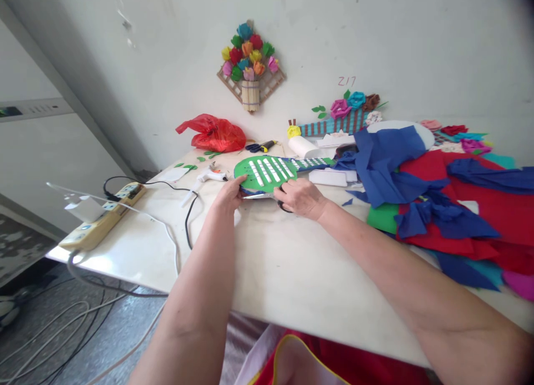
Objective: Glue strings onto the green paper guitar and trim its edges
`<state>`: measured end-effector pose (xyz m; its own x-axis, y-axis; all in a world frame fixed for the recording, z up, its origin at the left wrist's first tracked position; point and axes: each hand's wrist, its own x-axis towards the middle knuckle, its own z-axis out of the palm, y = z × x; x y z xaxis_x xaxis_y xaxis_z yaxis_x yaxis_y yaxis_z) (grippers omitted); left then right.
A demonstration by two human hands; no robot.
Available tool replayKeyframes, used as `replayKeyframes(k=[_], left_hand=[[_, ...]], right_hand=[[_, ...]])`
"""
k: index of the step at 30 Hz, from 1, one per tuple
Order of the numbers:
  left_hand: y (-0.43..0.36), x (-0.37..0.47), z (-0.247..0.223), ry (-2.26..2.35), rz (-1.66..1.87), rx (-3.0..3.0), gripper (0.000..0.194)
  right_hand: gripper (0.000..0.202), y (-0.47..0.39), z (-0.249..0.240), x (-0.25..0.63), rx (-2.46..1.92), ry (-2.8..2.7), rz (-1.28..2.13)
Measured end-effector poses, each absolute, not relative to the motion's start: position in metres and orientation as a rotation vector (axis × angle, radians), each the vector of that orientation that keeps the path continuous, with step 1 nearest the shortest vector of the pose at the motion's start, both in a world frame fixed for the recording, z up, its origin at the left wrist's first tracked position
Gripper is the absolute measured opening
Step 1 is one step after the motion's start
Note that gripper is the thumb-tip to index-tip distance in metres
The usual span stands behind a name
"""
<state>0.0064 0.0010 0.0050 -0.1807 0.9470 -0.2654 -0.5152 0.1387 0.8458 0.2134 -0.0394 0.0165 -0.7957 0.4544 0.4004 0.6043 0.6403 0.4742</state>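
Observation:
A green racket-shaped paper craft piece point(244, 163) with rows of white strips and a dark blue edge is held a little above the table. Its narrow end points right. My left hand point(231, 195) grips the rounded left end, thumb on top. Curled around the black handles of a pair of scissors point(257, 196) is my right hand point(301, 197). The blades lie along the near edge of the craft piece and point left, toward my left fingers. Whether paper sits between the blades I cannot tell.
A white glue gun point(211, 176) lies left of the craft piece, its black cord running to a power strip point(102, 218). Behind are a red plastic bag point(214, 133) and a yellow-black cutter point(267, 146). Blue crepe paper point(386, 157) and red sheets point(442, 218) cover the right side.

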Motion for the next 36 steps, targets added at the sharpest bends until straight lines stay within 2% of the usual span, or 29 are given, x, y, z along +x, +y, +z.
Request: replayKeyframes(k=[4, 17, 29, 36], left_hand=[[-0.0013, 0.0075, 0.0089, 1.089, 1.435, 0.539, 0.021], [-0.0053, 0.0149, 0.0104, 1.098, 1.454, 0.532, 0.007], [-0.0048, 0.0109, 0.0105, 1.108, 1.403, 0.521, 0.018], [-0.0087, 0.0079, 0.0127, 1.147, 1.329, 0.581, 0.012]], right_hand=[[0.024, -0.0380, 0.0168, 0.2136, -0.861, -2.607, -0.885], [0.022, -0.0404, 0.0212, 0.2118, -0.942, -2.566, -0.963], [0.024, -0.0367, 0.0164, 0.2144, -0.847, -2.559, -0.957], [0.023, -0.0352, 0.0180, 0.2183, -0.809, -2.561, -0.976]])
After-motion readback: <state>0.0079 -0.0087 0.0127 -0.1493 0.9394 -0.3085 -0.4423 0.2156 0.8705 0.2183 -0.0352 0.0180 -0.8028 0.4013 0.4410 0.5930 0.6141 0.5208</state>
